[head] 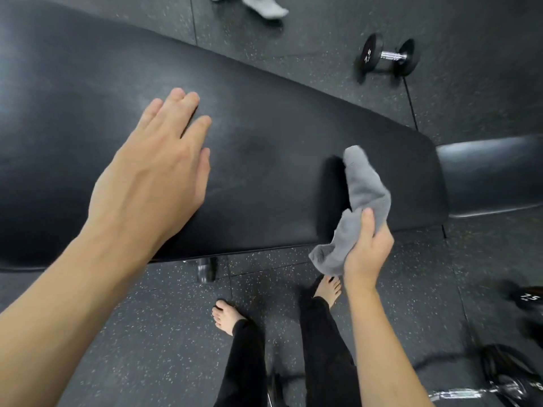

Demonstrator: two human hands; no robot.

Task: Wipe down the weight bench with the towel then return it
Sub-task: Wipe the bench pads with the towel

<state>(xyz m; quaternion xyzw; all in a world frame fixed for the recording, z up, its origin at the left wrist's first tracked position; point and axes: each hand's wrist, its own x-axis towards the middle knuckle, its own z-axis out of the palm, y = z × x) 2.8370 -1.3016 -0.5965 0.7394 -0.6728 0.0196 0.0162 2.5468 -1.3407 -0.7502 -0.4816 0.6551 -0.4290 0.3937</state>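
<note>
The black padded weight bench [264, 148] runs across the view from upper left to right. My left hand [158, 163] lies flat on its pad, fingers spread and empty. My right hand [367, 248] grips a grey towel [361, 195] at the bench's near right edge. The towel is bunched, with one end standing up over the pad and the other end hanging below my fingers. A second black pad section [493, 174] adjoins the bench on the right.
A 7.5 dumbbell [385, 57] lies on the speckled rubber floor beyond the bench. More dumbbells [526, 298] and dark cables sit at the lower right. My bare feet [226, 315] stand in front of the bench. Another person's socked foot [264, 7] shows at the top.
</note>
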